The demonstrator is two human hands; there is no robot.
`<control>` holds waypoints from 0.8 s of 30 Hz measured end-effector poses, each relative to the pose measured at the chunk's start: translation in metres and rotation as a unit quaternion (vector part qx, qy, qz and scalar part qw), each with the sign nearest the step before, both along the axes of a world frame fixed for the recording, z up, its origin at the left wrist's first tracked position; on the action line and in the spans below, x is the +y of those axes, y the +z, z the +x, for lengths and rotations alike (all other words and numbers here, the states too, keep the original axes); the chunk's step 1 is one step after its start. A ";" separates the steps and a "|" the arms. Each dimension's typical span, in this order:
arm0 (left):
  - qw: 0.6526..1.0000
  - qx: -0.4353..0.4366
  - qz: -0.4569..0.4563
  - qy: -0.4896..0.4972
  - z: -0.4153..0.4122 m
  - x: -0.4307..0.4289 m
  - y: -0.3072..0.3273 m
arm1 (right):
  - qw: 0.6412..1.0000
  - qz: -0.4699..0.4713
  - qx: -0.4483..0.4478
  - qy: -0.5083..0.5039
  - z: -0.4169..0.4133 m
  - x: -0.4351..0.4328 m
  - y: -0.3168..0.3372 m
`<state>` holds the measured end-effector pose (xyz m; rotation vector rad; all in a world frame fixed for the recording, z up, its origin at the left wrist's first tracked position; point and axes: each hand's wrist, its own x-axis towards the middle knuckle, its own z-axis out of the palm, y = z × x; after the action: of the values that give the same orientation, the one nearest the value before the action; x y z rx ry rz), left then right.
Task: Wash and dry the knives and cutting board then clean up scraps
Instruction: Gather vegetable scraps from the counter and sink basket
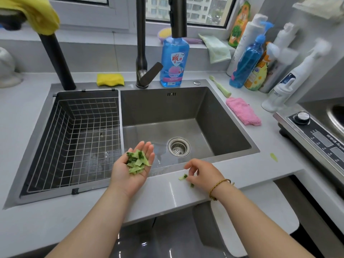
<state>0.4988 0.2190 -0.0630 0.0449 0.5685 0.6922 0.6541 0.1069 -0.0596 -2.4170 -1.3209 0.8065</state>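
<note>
Head view shows the left hand (122, 175), palm up with fingers straight, carrying green scraps (138, 162) over the front edge of the sink (158, 108), while just before the sink the right hand (203, 174) curls over loose scraps (183, 177), pinching or not I cannot tell.

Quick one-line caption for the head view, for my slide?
Left hand cups green vegetable scraps at the front edge of the sink; right hand reaches for loose scraps on the counter.

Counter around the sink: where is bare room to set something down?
Bare: the counter left of the wire basket, and the front corner below it. Crowded: bottles and pink cloth at back right; scraps and the right hand at the front ledge.
</note>
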 end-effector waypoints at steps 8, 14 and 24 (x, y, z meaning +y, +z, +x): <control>1.000 0.010 0.002 0.007 -0.003 0.000 0.003 | 0.988 -0.102 -0.078 0.090 -0.001 0.016 0.009; 1.000 0.011 0.001 0.006 -0.003 0.000 0.003 | 0.986 -0.097 -0.086 0.105 0.000 0.015 0.011; 1.000 0.009 0.010 -0.016 0.004 -0.004 0.002 | 0.995 -0.063 -0.012 0.074 0.012 -0.006 0.020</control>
<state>0.5024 0.2154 -0.0608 0.0779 0.5771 0.6669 0.6657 0.1011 -0.0397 -2.4540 -1.5157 0.9281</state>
